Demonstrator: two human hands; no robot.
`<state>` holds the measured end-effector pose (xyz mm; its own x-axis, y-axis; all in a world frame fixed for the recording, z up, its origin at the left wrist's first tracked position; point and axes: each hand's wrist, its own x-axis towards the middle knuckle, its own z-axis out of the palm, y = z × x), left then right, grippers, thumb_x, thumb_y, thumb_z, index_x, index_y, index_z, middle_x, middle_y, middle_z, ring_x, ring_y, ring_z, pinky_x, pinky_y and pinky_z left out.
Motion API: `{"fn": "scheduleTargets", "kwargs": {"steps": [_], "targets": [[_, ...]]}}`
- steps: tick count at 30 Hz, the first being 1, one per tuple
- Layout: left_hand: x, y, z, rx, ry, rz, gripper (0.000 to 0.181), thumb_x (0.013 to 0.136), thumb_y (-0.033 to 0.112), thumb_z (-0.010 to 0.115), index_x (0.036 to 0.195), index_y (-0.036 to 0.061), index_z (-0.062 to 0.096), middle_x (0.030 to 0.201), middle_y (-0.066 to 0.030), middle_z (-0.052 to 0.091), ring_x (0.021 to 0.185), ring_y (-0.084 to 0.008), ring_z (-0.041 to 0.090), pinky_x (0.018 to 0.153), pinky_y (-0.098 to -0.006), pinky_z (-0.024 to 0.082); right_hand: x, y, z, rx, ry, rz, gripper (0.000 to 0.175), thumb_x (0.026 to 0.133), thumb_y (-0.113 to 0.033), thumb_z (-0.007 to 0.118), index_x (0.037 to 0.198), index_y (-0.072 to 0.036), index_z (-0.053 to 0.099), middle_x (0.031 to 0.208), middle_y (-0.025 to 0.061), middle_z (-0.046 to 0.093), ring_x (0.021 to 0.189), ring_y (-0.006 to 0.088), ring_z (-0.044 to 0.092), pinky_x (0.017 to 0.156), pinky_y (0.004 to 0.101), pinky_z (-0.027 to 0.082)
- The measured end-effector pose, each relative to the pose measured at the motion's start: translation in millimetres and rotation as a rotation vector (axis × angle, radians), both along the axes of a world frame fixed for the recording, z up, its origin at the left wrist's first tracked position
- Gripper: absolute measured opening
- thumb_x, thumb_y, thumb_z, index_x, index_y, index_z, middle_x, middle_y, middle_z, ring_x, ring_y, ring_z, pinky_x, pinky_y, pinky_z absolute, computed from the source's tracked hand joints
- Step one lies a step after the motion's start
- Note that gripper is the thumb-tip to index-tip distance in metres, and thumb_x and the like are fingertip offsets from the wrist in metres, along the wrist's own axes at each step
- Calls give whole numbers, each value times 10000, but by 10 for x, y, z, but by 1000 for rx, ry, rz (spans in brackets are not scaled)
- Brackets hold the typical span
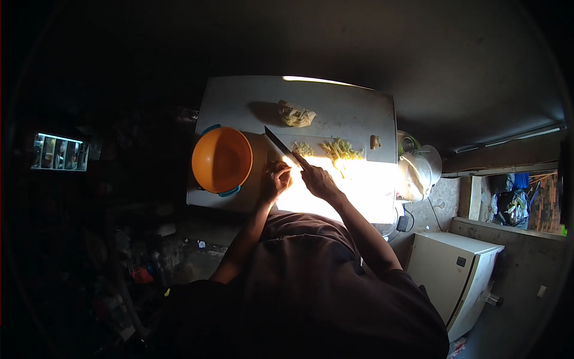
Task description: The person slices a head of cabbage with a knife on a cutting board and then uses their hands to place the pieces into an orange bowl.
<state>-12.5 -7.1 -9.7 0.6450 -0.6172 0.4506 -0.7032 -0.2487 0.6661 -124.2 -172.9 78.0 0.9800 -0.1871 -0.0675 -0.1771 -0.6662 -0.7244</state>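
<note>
My right hand [317, 180] grips the handle of a kitchen knife [279, 142], whose long dark blade points up and to the left. Close beside the blade is my left hand [279, 178], its fingers curled; whether anything lies under them cannot be made out. Just right of the blade sits a small heap of shredded leafy vegetable [303, 149]. Farther right a larger pile of pale green shreds [341, 150] spreads into glaring sunlight. Beyond the knife lies a pale, crumpled-looking bundle [297, 115], perhaps cabbage. An orange bowl [222, 159] with teal handles stands to the left.
A small brownish chunk [375, 142] lies near the right edge of the white table [233, 96]. Past that edge stand pale plastic containers [421, 168]. A white refrigerator [441, 264] is at lower right. Strong sun washes out the table's near right part; the left side is dark.
</note>
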Motion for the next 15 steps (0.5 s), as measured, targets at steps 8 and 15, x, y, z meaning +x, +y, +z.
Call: {"fn": "scheduleTargets", "kwargs": {"steps": [8,15], "targets": [[-55,32,102,93,61,58,135,827,82,772,961,86,783,947,-88,742,949,-306,688,904,-416,536,-166,124,-76,172,-4,-43,691,992,-28,530,1637,-146,312,859,291,699,745,478,681,693,557,542],[-17,40,61,123,37,23,114,872,153,788,976,113,816,922,-127,759,822,-327,709,777,-427,570,-9,213,-381,22,-26,-49,780,938,4,495,1655,-233,302,829,233,669,740,369,693,703,470,565]]}}
